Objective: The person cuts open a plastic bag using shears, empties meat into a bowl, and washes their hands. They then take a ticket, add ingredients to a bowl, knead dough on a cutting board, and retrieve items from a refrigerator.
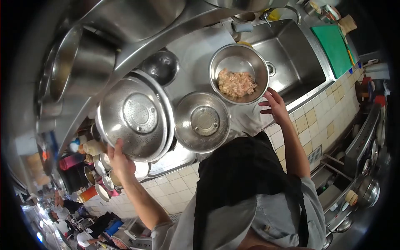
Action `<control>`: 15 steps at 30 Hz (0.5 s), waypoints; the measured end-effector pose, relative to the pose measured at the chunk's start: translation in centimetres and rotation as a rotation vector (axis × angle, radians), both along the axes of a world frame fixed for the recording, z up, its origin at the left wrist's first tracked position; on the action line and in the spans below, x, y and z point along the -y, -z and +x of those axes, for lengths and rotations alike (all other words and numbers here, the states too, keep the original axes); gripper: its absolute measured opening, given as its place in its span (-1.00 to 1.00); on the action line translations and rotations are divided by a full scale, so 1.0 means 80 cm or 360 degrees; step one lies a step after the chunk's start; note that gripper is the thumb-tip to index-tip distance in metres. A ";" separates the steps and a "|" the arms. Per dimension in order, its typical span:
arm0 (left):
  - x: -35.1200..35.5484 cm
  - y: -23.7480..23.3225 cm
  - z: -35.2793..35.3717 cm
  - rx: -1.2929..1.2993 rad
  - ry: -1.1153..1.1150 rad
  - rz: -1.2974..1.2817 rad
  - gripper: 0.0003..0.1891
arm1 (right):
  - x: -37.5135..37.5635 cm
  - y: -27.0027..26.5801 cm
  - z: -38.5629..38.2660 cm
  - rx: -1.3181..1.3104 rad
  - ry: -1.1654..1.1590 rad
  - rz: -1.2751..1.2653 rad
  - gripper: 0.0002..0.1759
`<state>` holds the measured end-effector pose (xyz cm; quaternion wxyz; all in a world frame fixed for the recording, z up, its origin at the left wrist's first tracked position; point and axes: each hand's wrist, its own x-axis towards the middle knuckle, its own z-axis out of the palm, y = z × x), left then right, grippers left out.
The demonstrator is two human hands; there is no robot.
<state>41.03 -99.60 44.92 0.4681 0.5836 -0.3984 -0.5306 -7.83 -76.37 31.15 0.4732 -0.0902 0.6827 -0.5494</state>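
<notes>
My left hand [121,161] grips the near rim of a large perforated metal colander [146,139], which rests on other wide metal bowls at the left of the counter. My right hand [275,105] has its fingers apart beside the near right rim of a deep steel bowl [259,68]; whether the fingertips touch it is hard to tell. Pale pink raw meat [236,83] lies in that bowl. Between my hands a smaller colander [187,125] stands on the counter. Behind it is a dark, shiny round bowl [161,67].
A steel sink [287,54] with a faucet [266,17] is at the back right, beside a green cutting board [332,52]. Large pots [83,62] stand on a shelf at the upper left. Other people [85,238] work at the lower left.
</notes>
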 end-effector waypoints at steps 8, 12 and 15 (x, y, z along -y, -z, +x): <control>-0.111 0.046 -0.030 -0.0059 -0.0001 0.0315 -0.58 | 0.041 0.064 -0.062 0.0058 -0.0256 0.0069 -0.55; -0.174 0.092 -0.069 0.0026 -0.0222 0.0622 -0.65 | 0.049 0.058 -0.073 0.0093 -0.0378 0.0029 -0.63; -0.199 0.136 -0.078 0.0066 -0.0128 0.0716 -0.64 | 0.043 0.073 -0.084 0.0132 -0.0437 -0.0022 -0.66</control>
